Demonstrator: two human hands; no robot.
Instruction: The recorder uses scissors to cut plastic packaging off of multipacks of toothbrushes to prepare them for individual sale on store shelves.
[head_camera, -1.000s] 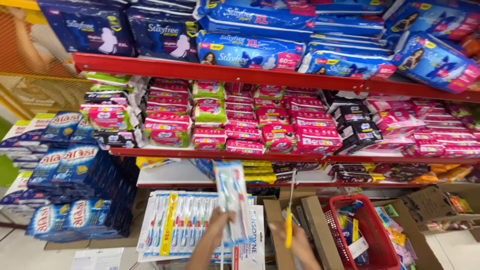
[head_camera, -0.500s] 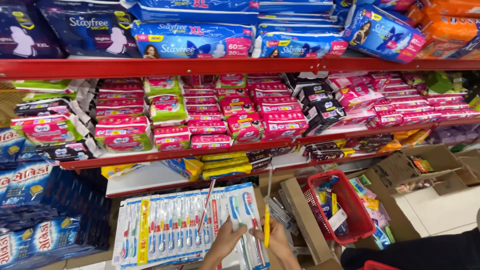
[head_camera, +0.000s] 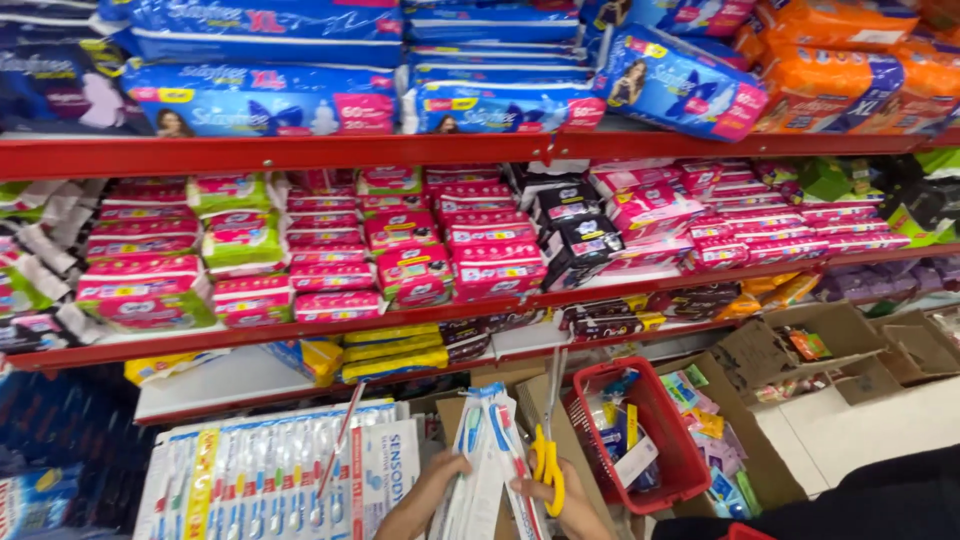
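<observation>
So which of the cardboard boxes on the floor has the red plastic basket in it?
The open brown cardboard box right beside the right hand holds the red plastic basket; the flapped boxes further right hold only small packets.

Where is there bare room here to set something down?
One bare patch: the white shelf board between the yellow packs and the toothbrush display. The pink packs shelf above is full, and the red basket beside the right hand is crowded.

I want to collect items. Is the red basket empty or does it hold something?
It holds something: the red basket has small packets and a white tag inside, and it sits tilted among cardboard boxes.
</observation>
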